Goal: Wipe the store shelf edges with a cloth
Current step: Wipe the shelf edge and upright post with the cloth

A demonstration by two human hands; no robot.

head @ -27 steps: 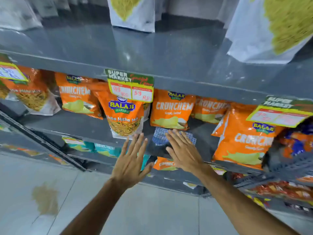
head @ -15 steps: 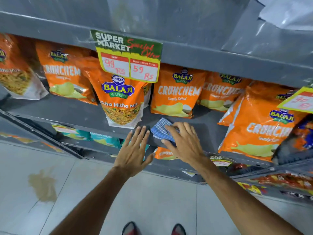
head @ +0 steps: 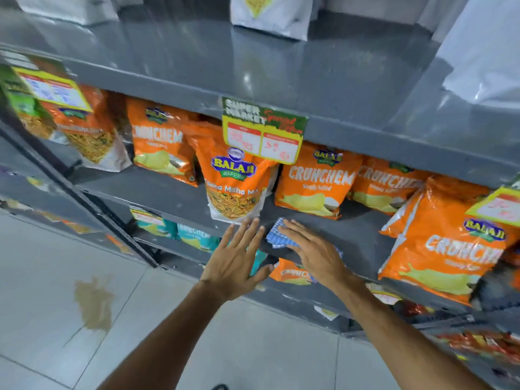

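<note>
Cloth (head: 277, 235) on shelf edge (head: 351, 235), under right hand (head: 315, 253) fingers (head: 295, 229)

Just above my left hand (head: 233, 263) I read "BALAJI WAFERS" on an orange pouch (head: 235, 181), with what looks like "Mitha Mix" under it, though blur eats the first word. Above that pouch, a green and yellow shelf tag (head: 263, 129) says "SUPER MARKET". Its handwritten prices are smeared. Up and right of my right hand (head: 315, 253), an orange bag (head: 316, 182) reads "CRUNCHEM" and "Simply Salted". Far right of that hand, a bigger bag (head: 450, 249) shows "BALAJI" and "CRUNCHEM". Up and left of my left hand, another orange bag (head: 160, 144) reads "CRUNCHEM".
</note>
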